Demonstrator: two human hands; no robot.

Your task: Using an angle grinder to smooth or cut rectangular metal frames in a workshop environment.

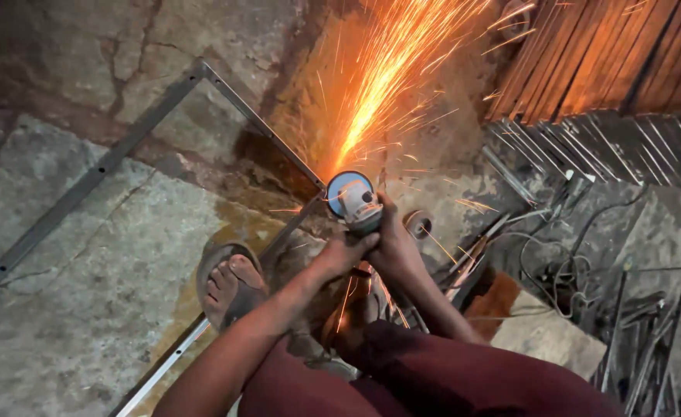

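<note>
We work over a cracked stone floor [85,309], rough and flat, which serves as the bench for everything here. Across it lies a frame of flat steel bars [93,174], its corner pointing away from us and its sides running down to the left and the right; it rests straight on the stone, so the floor bears it while we press down. Our sandalled foot [228,286] stands on the near bar, most likely to pin it against the pull of the tool. At the upper right a stack of metal strips [603,85] leans or lies in rows, and below it a tangle of rods and cable [572,270] is heaped well apart from the cut (out of the spray, sensibly). A fan of orange sparks [387,69] shoots away from us, up the frame. Both hands grip the angle grinder [353,199], its disc down on the bar where two bars meet: our left hand [346,251] wraps its fingers tight round the body, our right hand [394,239] closes behind it, steadying.
</note>
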